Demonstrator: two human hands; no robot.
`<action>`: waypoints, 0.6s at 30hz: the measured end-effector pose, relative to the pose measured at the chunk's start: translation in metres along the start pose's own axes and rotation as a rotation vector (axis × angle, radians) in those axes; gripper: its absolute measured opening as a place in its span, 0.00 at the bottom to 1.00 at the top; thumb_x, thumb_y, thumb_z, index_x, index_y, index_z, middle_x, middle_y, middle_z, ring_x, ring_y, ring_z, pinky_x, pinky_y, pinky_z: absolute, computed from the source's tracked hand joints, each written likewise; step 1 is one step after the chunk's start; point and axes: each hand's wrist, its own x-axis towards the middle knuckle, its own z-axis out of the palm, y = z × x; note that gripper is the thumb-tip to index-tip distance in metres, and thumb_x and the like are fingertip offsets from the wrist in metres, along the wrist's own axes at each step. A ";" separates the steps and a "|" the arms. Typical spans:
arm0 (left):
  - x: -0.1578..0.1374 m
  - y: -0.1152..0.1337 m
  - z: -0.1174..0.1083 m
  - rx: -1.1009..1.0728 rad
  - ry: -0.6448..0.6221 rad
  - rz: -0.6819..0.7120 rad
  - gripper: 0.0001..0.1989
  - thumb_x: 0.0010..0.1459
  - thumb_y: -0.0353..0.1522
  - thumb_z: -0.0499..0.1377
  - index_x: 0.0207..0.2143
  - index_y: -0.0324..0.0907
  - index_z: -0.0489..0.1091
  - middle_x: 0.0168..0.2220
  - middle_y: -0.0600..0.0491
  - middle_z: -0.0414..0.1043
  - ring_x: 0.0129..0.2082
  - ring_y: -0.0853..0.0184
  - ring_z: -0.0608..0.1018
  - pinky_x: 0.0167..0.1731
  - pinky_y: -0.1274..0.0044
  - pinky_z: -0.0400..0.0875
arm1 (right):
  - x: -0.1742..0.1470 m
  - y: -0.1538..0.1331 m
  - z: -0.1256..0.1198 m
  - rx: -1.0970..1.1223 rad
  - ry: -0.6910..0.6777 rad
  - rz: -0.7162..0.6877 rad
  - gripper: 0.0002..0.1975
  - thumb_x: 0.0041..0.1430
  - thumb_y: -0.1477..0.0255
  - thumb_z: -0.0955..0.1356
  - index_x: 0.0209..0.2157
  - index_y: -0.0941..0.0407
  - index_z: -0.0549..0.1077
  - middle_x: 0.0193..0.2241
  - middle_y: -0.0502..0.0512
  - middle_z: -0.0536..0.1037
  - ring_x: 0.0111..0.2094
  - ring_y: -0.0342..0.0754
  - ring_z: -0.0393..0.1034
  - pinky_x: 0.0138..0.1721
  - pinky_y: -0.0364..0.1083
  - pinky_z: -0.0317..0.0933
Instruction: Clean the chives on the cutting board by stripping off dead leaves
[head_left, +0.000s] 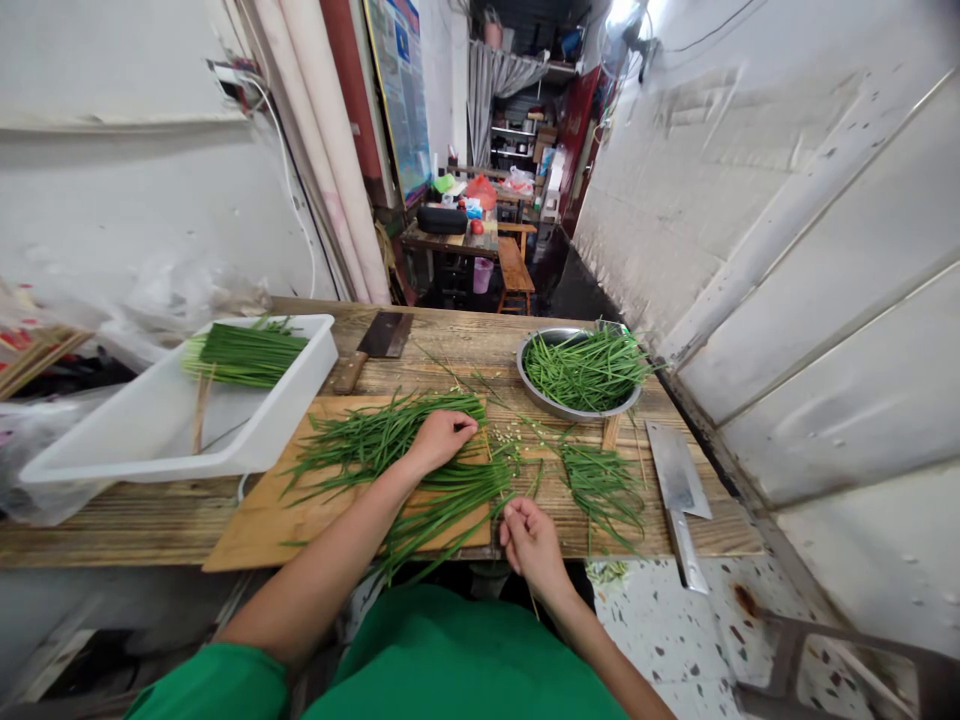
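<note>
On the wooden cutting board point(300, 510) lie two loose bunches of garlic chives point(375, 440), their cut ends toward the right. My left hand point(442, 440) rests over the upper bunch with its fingers curled in; whatever is between the fingertips is hidden. Near the board's front right corner, my right hand point(531, 540) is closed in a pinch on a thin chive stalk, just below the cut ends of the lower bunch. Small pale trimmings point(506, 437) are scattered between the bunches and a smaller pile of chives point(600, 485) on the right.
A metal bowl point(577, 409) heaped with chives stands at the back right. One cleaver point(679, 480) lies at the right, its handle over the edge; another cleaver point(386, 335) lies behind the board. At left, a white tray point(247, 455) holds a chive bundle.
</note>
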 end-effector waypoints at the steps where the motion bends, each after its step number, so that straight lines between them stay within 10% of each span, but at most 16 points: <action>1: 0.000 0.000 0.000 0.002 0.001 0.000 0.12 0.51 0.35 0.54 0.31 0.40 0.75 0.31 0.52 0.77 0.30 0.67 0.75 0.32 0.78 0.66 | 0.000 0.000 0.000 -0.001 -0.001 -0.002 0.17 0.51 0.56 0.63 0.24 0.56 0.59 0.13 0.41 0.64 0.05 0.32 0.46 0.06 0.34 0.34; 18: -0.013 0.009 0.004 0.147 0.083 0.221 0.09 0.54 0.30 0.55 0.31 0.39 0.74 0.32 0.49 0.74 0.34 0.67 0.73 0.39 0.75 0.66 | 0.000 0.003 0.001 0.003 0.006 -0.005 0.19 0.51 0.54 0.63 0.24 0.56 0.59 0.12 0.40 0.63 0.05 0.32 0.46 0.06 0.34 0.35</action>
